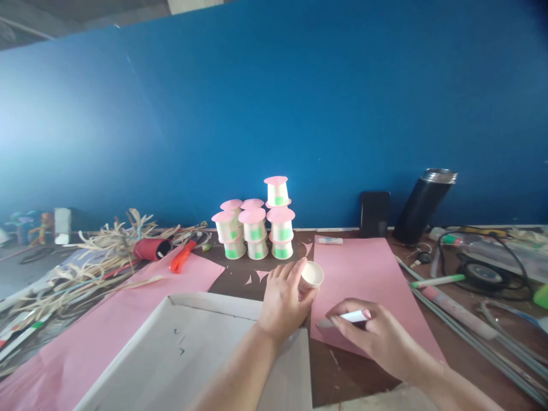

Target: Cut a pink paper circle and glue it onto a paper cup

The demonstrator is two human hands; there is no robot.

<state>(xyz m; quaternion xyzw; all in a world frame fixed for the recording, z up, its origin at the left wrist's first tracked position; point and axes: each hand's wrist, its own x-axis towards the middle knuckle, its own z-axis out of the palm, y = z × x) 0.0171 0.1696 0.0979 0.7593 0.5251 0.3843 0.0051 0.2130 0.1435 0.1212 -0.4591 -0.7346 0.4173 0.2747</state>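
Note:
My left hand point(283, 299) grips a small white paper cup point(312, 274), tilted with its mouth facing up and right, at the left edge of a pink paper sheet point(363, 274). My right hand point(377, 337) rests on that pink sheet and pinches a white pen or marker point(349, 317), its tip pointing left near the sheet's edge. Behind them stands a stack of several white paper cups with pink round lids and green bands point(257, 225).
A white cardboard box lid point(180, 348) lies in front, on another pink sheet point(85, 348). Dried straw strips point(103, 257), a red cup point(152, 249) and orange scissors point(182, 255) sit left. A glue stick point(329, 241), black phone point(374, 214), dark flask point(422, 205), green-capped pen point(436, 281), cables and rods sit right.

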